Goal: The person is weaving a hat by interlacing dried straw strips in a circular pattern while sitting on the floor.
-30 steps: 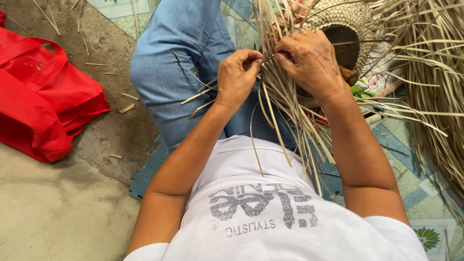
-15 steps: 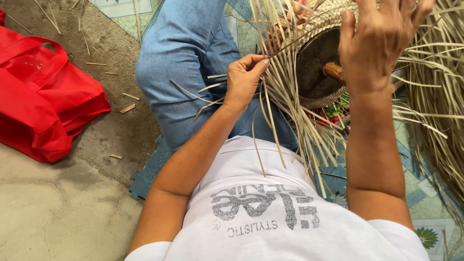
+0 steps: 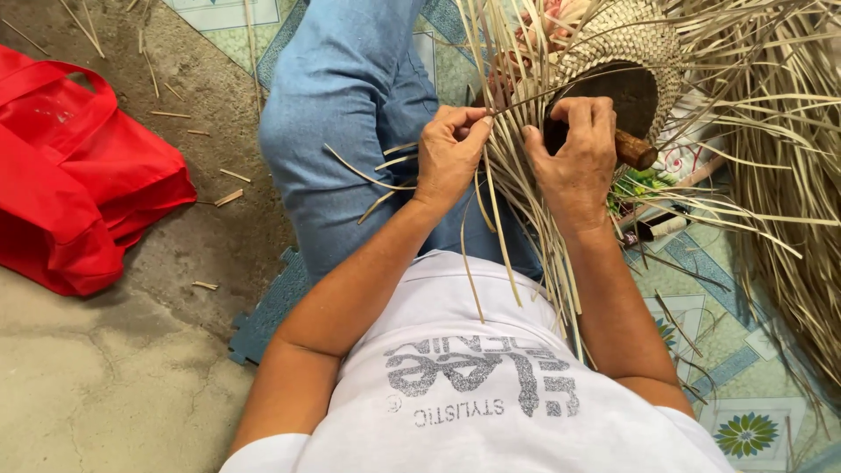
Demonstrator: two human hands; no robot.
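Straw strips (image 3: 517,201) fan out from a half-woven hat (image 3: 626,52) on the person's lap, over the blue jeans (image 3: 350,131). Left hand (image 3: 451,158) pinches a few strips shut near the weave edge; right hand (image 3: 578,158) closed on strips against the dark hat form (image 3: 626,92). Strips look light, thin, springy, likely brittle if creased; best gripped close to the weave. Red bag (image 3: 79,175) sits on the floor at left.

red bag (image 3: 79,175) cut off left, straw strands (image 3: 788,175) cut off right
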